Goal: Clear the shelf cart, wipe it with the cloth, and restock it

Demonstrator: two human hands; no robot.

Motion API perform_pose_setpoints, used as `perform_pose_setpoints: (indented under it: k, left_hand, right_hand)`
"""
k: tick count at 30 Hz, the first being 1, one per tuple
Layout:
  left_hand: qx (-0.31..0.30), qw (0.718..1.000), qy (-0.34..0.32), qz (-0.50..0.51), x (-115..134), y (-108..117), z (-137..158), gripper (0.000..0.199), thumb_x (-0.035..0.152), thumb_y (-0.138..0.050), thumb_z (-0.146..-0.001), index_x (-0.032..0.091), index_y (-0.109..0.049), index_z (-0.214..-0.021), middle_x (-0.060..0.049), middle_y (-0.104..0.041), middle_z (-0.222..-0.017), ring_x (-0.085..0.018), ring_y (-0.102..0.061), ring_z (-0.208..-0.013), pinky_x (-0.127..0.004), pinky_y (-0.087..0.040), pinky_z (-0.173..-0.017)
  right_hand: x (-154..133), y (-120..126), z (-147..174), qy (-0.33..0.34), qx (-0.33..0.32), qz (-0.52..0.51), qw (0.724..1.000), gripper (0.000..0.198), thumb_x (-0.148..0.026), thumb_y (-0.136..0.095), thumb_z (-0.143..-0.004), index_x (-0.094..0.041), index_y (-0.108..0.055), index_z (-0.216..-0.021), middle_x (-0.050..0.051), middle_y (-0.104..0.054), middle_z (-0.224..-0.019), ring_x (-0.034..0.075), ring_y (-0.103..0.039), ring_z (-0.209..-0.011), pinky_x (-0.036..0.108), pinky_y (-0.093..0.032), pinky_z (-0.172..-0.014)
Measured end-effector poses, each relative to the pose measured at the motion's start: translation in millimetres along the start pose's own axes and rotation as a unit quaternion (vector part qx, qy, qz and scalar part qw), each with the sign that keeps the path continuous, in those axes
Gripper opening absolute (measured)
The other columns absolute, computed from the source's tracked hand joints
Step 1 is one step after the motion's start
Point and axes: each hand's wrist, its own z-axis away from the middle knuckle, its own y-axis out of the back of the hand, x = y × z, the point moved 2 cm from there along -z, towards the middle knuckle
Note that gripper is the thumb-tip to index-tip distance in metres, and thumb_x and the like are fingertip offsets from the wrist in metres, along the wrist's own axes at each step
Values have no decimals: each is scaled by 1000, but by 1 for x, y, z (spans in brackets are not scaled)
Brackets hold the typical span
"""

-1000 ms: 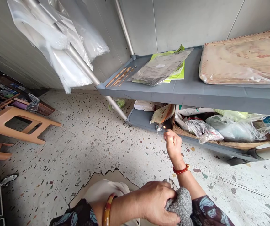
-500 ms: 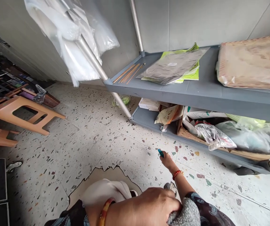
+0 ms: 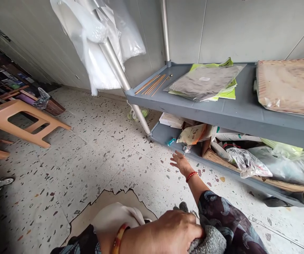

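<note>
My right hand [image 3: 181, 163], with a red bead bracelet at the wrist, reaches out low in front of the lower shelf [image 3: 160, 133]. Its fingers are spread and hold nothing. Just beyond the fingertips a small teal object [image 3: 171, 141] lies on that shelf, near its front edge; its kind is too small to make out. Close to me at the bottom, my left hand [image 3: 171, 227], wearing an amber bangle, is closed on a grey knitted cloth [image 3: 212, 240]. Part of the cloth is hidden beneath the hand.
Papers [image 3: 204, 83] and thin sticks [image 3: 153, 84] lie on the upper shelf [image 3: 189, 106]. Below, a cardboard box [image 3: 210, 156] holds plastic bags. White bags [image 3: 99, 67] hang by the metal post [image 3: 116, 67]. An orange stool [image 3: 39, 132] stands to the left.
My right hand has let go of the teal object, which now rests on the lower shelf, and its fingers have opened. The left hand keeps its hold on the cloth. My view has shifted slightly.
</note>
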Motion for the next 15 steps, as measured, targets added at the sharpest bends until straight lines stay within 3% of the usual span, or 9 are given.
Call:
perform_pose_setpoints:
  k: [4, 7, 10, 12, 15]
  left_hand:
    - [26, 998, 33, -35, -3, -4, -3, 27, 45, -71, -72, 21, -59, -74, -1, -62, -76, -18, -60, -69, -28, -44, -62]
    - [66, 993, 93, -18, -6, 12, -11, 17, 34, -68, -70, 21, -63, -80, -3, -66, -83, -21, -62, -75, -31, -49, -67]
    - [167, 970, 144, 100, -10, 41, -20, 24, 31, -59, -81, 20, -64, -102, -6, -70, -95, -21, -66, -83, -33, -53, -73]
    - [248, 937, 157, 187, -15, 58, -25, 32, 33, -51, -90, 20, -59, -117, -9, -70, -107, -22, -67, -95, -35, -56, -81]
    - [393, 895, 154, 143, -23, 70, -32, 36, 30, -40, -95, 18, -53, -127, -13, -63, -123, -25, -62, -115, -41, -53, -96]
  right_hand:
    - [15, 22, 32, -40, -13, 18, 999, 37, -33, -62, -92, -15, -61, -124, 17, -68, -120, 20, -69, -93, 36, -59, -80]
    - [3, 36, 62, -28, -69, -12, 997, 42, -47, -64, -89, -19, -63, -121, 13, -69, -118, 19, -69, -92, 34, -57, -80]
    - [-25, 33, 93, 2, -185, -109, 977, 54, -62, -56, -88, -22, -61, -125, 11, -67, -125, 20, -67, -99, 37, -55, -86]
    - [-41, 23, 115, 28, -244, -161, 956, 60, -68, -51, -88, -23, -61, -125, 10, -68, -123, 22, -67, -103, 40, -54, -89]
    - [-55, -2, 147, 77, -268, -192, 941, 66, -74, -50, -84, -23, -63, -123, 10, -69, -117, 23, -66, -103, 41, -54, -90]
